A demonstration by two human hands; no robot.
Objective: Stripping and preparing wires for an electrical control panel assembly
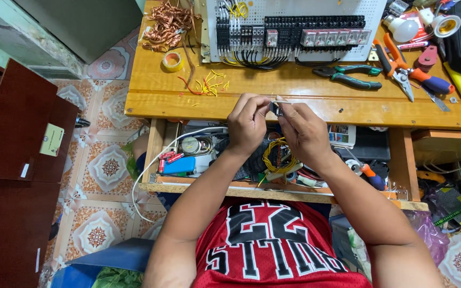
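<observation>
Sitting under everything is the big wooden workbench [161, 93]. At its back stands a white panel [289, 10] with rows of black and grey electric blocks. Near the front edge, both hands meet over the wood. The left hand [247, 125] and the right hand [304, 130] are curled almost closed, and their fingertips pinch one small dark part [276, 109] between them. A thin pale wire seems to run from it. That part looks light and hard, easy to drop, so I think gripping its sides with fingertips is best.

Smaller things lie about: green-handled pliers [348, 76], orange-handled pliers [396, 64], a roll of yellow tape [173, 62], and yellow wire bits [212, 82]. A pale square label [52, 140] sticks on the dark red cabinet [17, 160]. A small picture card [341, 135] hangs under the bench edge.
</observation>
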